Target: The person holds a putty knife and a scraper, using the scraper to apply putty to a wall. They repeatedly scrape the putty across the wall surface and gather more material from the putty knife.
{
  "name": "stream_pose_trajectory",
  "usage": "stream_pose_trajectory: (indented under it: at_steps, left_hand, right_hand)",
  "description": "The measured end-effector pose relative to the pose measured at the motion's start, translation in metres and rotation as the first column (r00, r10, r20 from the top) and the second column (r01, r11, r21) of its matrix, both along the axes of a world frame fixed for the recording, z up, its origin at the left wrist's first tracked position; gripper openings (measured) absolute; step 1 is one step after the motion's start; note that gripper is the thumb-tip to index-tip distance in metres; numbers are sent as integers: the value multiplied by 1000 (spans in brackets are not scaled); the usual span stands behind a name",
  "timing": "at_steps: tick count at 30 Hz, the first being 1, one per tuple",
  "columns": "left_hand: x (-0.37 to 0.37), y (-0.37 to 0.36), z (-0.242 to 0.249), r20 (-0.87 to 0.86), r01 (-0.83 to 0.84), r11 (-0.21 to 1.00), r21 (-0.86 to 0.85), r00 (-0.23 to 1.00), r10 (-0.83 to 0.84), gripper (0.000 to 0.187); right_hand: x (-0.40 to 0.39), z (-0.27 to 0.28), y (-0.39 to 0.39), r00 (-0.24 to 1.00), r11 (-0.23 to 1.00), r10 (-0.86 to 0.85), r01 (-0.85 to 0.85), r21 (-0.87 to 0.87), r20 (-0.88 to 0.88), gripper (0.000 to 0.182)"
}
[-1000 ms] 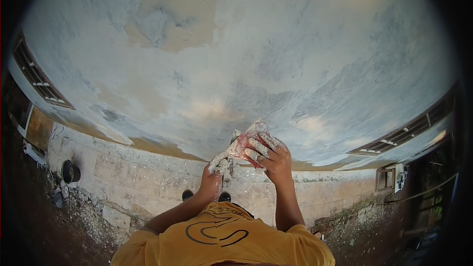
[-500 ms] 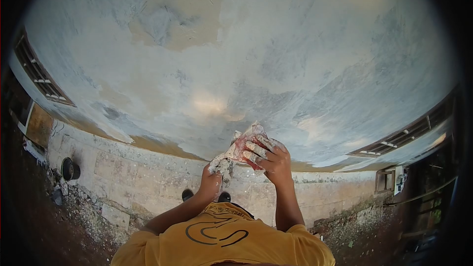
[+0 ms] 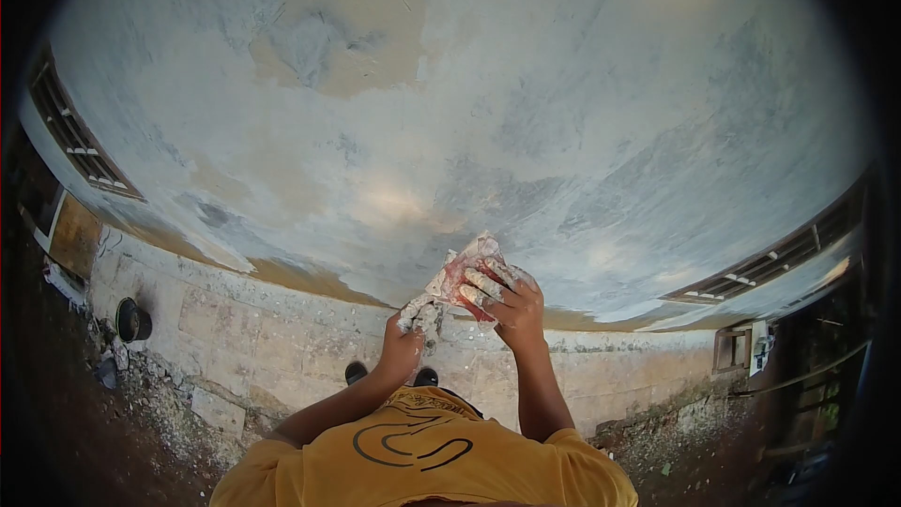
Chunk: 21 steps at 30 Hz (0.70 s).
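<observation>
In front of my body, my right hand presses a red piece smeared with thick white paste; its exact kind is hard to make out. White paste coats the fingers, which lie bent across the piece. My left hand is closed at the lower left end of the same piece, its fingers caked in paste. Below these fingers shows a whitish, paste-covered lump, partly hidden. Beyond both hands rises a wall with patchy white and grey coating and bare tan areas.
A barred window is at the left and another barred window at the right. A dark bucket stands on the paved ledge at the left. Rubble lies along its edge. My shoes are on the ledge.
My right hand has shifted slightly left and down, closer to my left hand, still on the red piece. My left hand has barely moved.
</observation>
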<state>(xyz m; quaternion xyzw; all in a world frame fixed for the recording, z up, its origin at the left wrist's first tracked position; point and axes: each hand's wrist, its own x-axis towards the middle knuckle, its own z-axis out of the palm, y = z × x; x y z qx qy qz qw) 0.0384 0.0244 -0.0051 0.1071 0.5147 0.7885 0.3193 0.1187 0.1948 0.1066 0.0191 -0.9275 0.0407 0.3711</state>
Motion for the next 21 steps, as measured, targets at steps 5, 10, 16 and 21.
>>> stream_pose_trajectory:
  at_steps: [5, 10, 16, 21]
  left_hand:
    - [-3, -2, 29, -166, 70, 997, 16, 984, -66, 36]
    - [-1, -4, 34, -262, 78, 997, -17, 962, -80, 38]
    - [-2, -2, 38, -411, 45, 998, -41, 910, -58, 37]
    - [3, -10, 38, -366, 128, 973, -191, 911, -191, 44]
  right_hand:
    - [-5, -25, -8, 997, 990, -10, 0, -144, -71, 24]
    - [-13, -21, -18, 983, 971, -25, -19, -238, -181, 22]
    - [-15, -44, -12, 963, 903, -5, -111, -414, -268, 31]
    - [0, -85, -16, 976, 268, -183, -69, -961, -121, 27]
